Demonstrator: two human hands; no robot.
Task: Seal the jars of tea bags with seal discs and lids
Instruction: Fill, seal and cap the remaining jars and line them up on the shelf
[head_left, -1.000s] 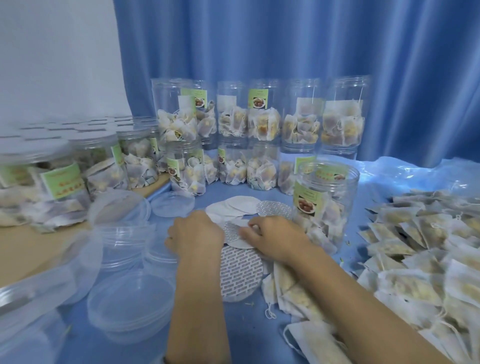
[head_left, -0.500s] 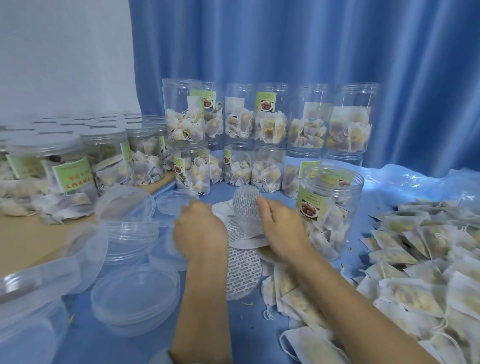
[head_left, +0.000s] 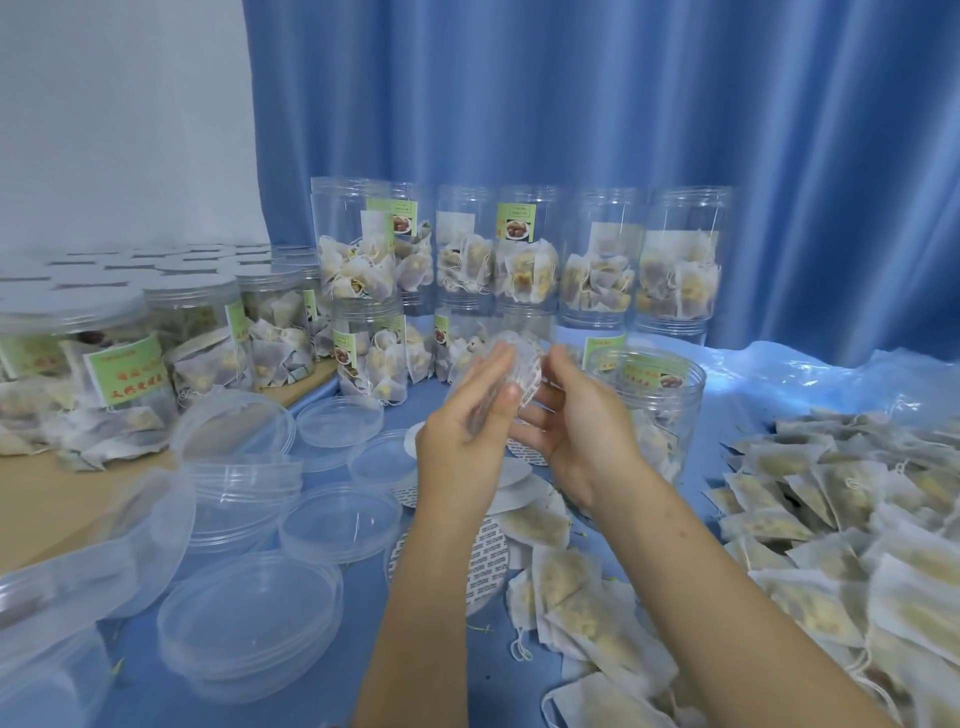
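A seal disc (head_left: 527, 371) is held raised above the tabletop (head_left: 363, 582) between both hands, in front of the stacked jars (head_left: 519, 260). It is pinched by the fingers (head_left: 506, 397) of the left hand (head_left: 457, 441) on one side and gripped by the right hand (head_left: 576, 431) on the other, and it is motion-blurred. Just beside the right hand an open jar (head_left: 654, 395) of tea bags is seen, without a lid. Further seal discs (head_left: 483, 561) are spread flat below the wrists, clear lids (head_left: 249, 618) are stacked to the left, and loose tea bags (head_left: 841, 519) are heaped to the right.
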